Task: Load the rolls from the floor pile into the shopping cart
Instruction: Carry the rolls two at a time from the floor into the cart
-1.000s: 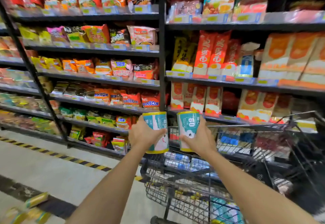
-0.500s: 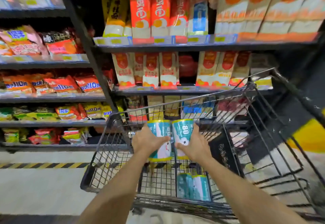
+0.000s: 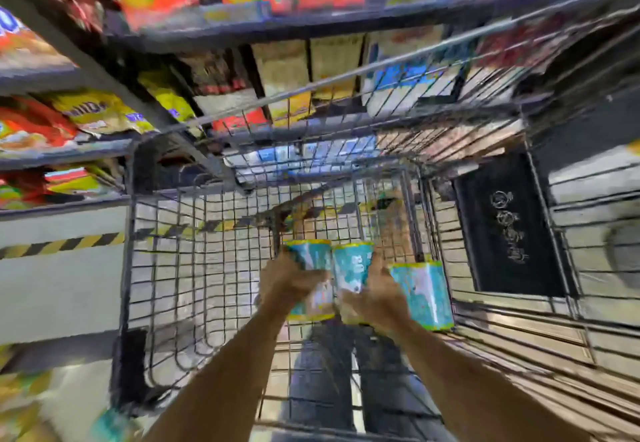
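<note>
Handling: likely light, crushable; grip mid-body | left hand [image 3: 289, 284] curled round left roll [image 3: 311, 265] | right hand [image 3: 379, 299] round right roll [image 3: 351, 266] | third roll [image 3: 424, 297] 3 o'clock, in cart [image 3: 126, 268]

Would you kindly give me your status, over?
Left hand grips left roll, right hand grips right roll. Both inside cart, beside third roll. Nothing blocking.

We hold two teal rolls with white patches and yellow-rimmed ends inside the dark wire shopping cart [image 3: 166, 268]. The left roll [image 3: 310, 278] sits upright in our left hand [image 3: 287, 282], and the middle roll [image 3: 351, 268] sits just beside it in our right hand [image 3: 377, 297]. A third roll [image 3: 424, 294] of the same kind stands slightly tilted by the cart's right wall. Motion blur hides the print.
</note>
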`<action>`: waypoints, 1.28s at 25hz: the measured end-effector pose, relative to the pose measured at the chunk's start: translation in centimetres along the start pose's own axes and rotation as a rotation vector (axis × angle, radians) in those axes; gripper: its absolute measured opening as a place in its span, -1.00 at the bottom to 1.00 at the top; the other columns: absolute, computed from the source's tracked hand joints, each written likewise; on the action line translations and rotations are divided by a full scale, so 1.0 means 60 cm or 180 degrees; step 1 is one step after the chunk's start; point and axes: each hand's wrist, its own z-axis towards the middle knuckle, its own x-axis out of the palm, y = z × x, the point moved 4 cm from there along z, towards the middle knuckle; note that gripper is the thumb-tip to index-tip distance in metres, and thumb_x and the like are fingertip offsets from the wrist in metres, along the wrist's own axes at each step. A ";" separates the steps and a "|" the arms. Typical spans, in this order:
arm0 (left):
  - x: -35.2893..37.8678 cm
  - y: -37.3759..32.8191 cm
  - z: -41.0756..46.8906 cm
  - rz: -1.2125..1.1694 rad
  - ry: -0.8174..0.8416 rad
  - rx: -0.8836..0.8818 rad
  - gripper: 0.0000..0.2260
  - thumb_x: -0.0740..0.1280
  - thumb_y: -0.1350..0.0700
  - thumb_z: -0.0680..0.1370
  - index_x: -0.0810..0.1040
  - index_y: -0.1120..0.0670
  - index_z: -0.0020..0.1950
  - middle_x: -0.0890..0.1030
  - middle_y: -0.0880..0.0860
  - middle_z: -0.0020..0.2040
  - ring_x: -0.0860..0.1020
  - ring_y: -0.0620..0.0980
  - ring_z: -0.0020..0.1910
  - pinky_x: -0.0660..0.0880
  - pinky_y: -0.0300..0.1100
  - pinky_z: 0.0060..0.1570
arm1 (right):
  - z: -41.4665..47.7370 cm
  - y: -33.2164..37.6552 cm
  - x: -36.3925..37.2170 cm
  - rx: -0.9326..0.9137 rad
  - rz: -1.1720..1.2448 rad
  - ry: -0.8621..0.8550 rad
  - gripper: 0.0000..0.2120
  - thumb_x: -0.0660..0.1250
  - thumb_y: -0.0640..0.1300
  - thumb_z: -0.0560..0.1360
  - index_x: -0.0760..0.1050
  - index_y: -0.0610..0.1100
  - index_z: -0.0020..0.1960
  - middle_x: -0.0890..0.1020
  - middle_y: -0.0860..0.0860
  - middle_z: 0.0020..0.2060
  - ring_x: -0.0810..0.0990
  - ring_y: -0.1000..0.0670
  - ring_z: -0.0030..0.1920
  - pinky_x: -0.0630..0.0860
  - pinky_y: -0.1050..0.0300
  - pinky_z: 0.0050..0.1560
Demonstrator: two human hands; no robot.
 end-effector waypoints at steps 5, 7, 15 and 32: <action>0.077 0.055 0.042 0.0088 0.0091 -0.0350 -0.37 0.52 -0.26 0.21 0.45 0.07 0.10 0.62 0.07 0.01 0.59 0.11 0.02 0.54 -0.07 0.00 | 0.032 -0.039 0.072 0.0286 -0.0053 0.0232 -0.02 0.39 0.18 0.43 -0.15 -0.14 0.55 0.41 -0.18 0.35 0.47 -0.21 0.28 0.44 -0.03 0.18; 0.094 0.060 0.041 -0.0028 0.0077 -0.0373 -0.38 0.54 -0.20 0.25 0.44 0.10 0.13 0.61 0.09 0.02 0.58 0.13 0.02 0.53 -0.08 -0.03 | 0.033 -0.046 0.092 0.0402 -0.0105 0.0225 -0.01 0.34 0.23 0.44 -0.21 -0.13 0.55 0.41 -0.19 0.34 0.45 -0.23 0.27 0.43 -0.08 0.21; 0.124 0.086 0.050 -0.0280 0.0076 -0.0425 -0.19 0.56 -0.16 0.26 0.30 0.13 0.35 0.63 0.10 0.02 0.60 0.17 -0.01 0.56 -0.03 -0.06 | 0.036 -0.056 0.117 0.0737 -0.0300 -0.0076 -0.06 0.40 0.15 0.44 -0.13 -0.08 0.56 0.49 -0.16 0.28 0.50 -0.20 0.23 0.48 0.00 0.03; -0.221 -0.062 -0.114 0.0599 -0.1589 0.0403 -0.10 0.42 -0.20 0.42 0.03 0.13 0.55 0.12 0.13 0.54 0.16 0.16 0.49 0.20 0.04 0.44 | -0.027 0.253 -0.183 -0.2081 -0.1566 -0.0627 -0.19 0.24 0.17 0.55 -0.16 -0.07 0.57 -0.01 -0.05 0.56 0.05 -0.12 0.54 0.11 0.00 0.51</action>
